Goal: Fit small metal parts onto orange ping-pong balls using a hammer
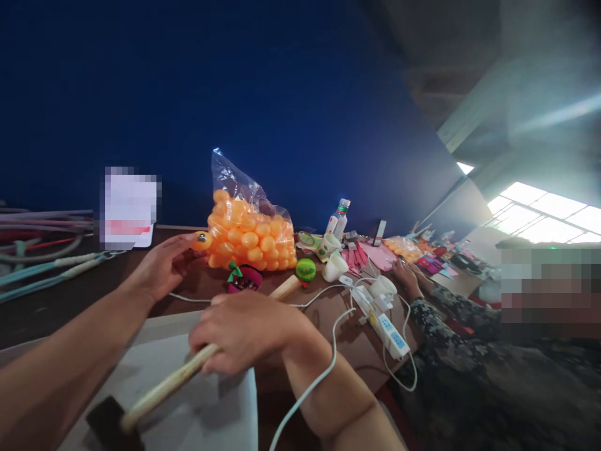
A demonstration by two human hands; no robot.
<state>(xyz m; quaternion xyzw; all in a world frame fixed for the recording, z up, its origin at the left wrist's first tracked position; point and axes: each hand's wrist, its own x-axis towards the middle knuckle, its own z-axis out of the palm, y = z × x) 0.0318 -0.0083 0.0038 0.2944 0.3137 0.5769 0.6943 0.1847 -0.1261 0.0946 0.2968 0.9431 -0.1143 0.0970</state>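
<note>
A small orange plastic ball point(203, 242) with a dark, shiny metal piece on it is pinched in the fingertips of my left hand point(164, 266). The ball is in front of the left side of a clear plastic bag of orange balls point(253, 235). My right hand point(248, 332) is wrapped around the wooden handle of a hammer point(176, 379). Its dark head hangs low at the lower left, over a white tub point(225, 413). Beyond the right hand lie a purple item with green leaves point(245, 279) and a green striped ball point(305, 270).
A white power strip point(392, 335) with looping cables lies to the right; one cable passes over my right forearm. White tape rolls point(335, 267), a bottle point(339, 219) and pink sheets point(375, 255) stand farther back. A co-worker in a camouflage sleeve point(439, 322) works at the right.
</note>
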